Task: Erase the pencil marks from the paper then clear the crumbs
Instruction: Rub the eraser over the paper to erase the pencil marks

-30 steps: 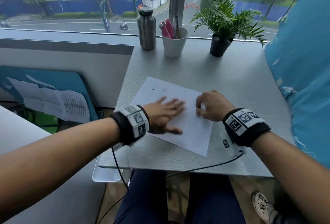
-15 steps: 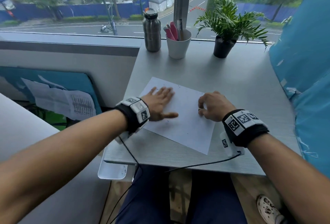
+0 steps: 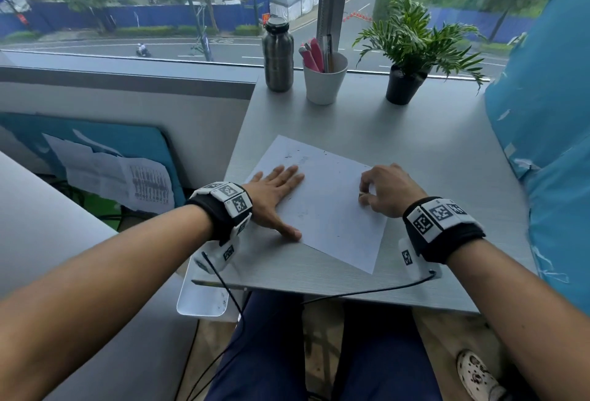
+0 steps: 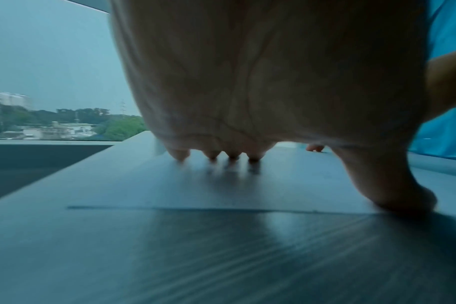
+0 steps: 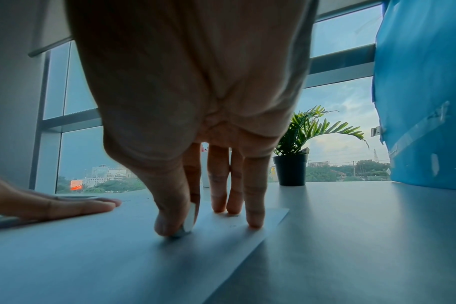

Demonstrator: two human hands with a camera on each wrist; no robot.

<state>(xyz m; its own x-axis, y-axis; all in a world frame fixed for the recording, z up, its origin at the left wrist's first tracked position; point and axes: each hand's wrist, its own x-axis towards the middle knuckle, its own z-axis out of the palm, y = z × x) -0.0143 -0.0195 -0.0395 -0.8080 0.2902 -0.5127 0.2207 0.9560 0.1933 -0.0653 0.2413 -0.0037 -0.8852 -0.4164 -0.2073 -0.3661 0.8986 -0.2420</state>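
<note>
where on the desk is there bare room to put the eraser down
Bare desk lies between the paper and the blue panel, and behind the paper. The window edge is crowded: bottle, pen cup, potted plant.

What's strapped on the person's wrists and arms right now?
Both forearms are bare, no sleeves. The left wrist band and the right wrist band are black straps carrying white blocks printed with black square codes. A white camera unit hangs under each, trailing a thin black cable.
</note>
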